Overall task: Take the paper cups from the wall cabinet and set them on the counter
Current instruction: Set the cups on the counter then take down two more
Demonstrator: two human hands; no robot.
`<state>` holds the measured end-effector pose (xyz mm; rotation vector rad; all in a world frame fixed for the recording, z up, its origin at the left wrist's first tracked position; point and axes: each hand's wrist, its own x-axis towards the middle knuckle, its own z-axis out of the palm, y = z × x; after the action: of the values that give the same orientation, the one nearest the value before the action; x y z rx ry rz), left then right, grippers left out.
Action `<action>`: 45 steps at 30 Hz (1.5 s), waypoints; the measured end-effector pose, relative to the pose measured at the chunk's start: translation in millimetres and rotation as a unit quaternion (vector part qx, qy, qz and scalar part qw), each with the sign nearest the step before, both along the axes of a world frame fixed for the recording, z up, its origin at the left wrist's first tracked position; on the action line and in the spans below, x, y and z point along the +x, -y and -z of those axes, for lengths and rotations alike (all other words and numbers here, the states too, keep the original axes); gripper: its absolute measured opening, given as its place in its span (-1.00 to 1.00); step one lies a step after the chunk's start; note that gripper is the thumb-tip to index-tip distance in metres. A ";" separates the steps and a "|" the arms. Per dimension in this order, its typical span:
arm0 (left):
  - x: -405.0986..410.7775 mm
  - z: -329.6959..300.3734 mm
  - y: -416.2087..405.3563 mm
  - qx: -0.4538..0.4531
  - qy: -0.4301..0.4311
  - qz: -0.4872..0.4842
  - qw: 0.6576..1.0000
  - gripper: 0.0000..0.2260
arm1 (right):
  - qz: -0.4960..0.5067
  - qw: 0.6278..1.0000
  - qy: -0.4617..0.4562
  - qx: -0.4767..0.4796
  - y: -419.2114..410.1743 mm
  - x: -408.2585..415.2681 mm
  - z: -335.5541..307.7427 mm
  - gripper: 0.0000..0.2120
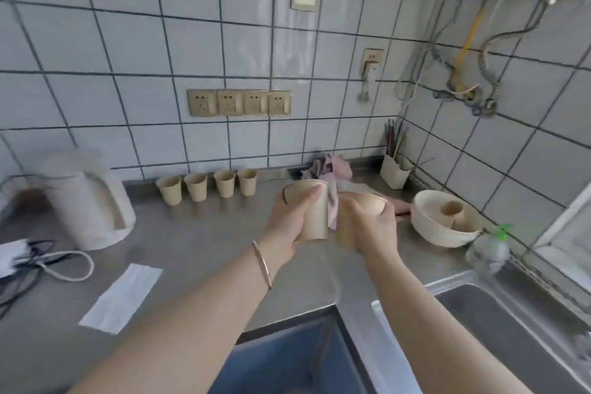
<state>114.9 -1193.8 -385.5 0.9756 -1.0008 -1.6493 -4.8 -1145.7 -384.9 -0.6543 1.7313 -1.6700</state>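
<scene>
A paper cup in each hand above the steel counter.

The left hand (289,221) wrapped its fingers round an upright paper cup (315,211); the right hand (367,227) gripped a second, tilted cup (358,211) just beside it, both held above the counter (198,243). Four more paper cups (208,186) stood in a row against the tiled wall, near a crumpled cloth (329,166). A white kettle (86,201) sat to the left, a bowl (444,221) holding another cup to the right, beside the sink (511,313).

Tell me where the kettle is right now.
In the head view, the white kettle stands on the steel counter at the far left, against the tiled wall, left of the row of four paper cups.
</scene>
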 end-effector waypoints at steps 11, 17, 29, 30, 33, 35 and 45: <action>144.9 55.6 130.4 0.027 0.037 -0.171 0.984 -0.74 | -0.181 0.977 -0.060 0.094 177.2 128.0 51.2 -0.71; 211.1 86.3 208.0 0.037 0.080 -0.175 0.981 -0.73 | -0.219 0.962 -0.067 0.151 259.6 192.3 85.8 -0.62; 249.9 169.5 303.3 0.127 0.135 -0.213 0.959 -0.77 | -0.280 0.943 -0.027 0.177 357.7 233.1 162.6 -0.52; 250.1 174.9 308.0 0.113 0.142 -0.213 0.960 -0.81 | -0.288 0.942 -0.029 0.168 363.3 233.2 168.1 -0.49; 251.2 192.7 318.3 0.094 0.167 -0.221 0.956 -0.70 | -0.317 0.936 -0.038 0.145 377.6 231.2 185.9 -0.48; 251.8 207.9 327.0 0.087 0.196 -0.219 0.952 -0.49 | -0.334 0.931 -0.056 0.135 387.6 230.3 199.0 -0.48; 251.4 252.1 346.6 0.064 0.312 -0.291 0.902 -0.41 | -0.327 0.925 -0.108 0.161 409.7 230.7 231.7 -0.44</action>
<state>366.3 -1540.4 -637.5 1.7626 -0.8739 -0.9122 225.9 -1555.4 -616.6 -1.1329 1.6276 -0.8578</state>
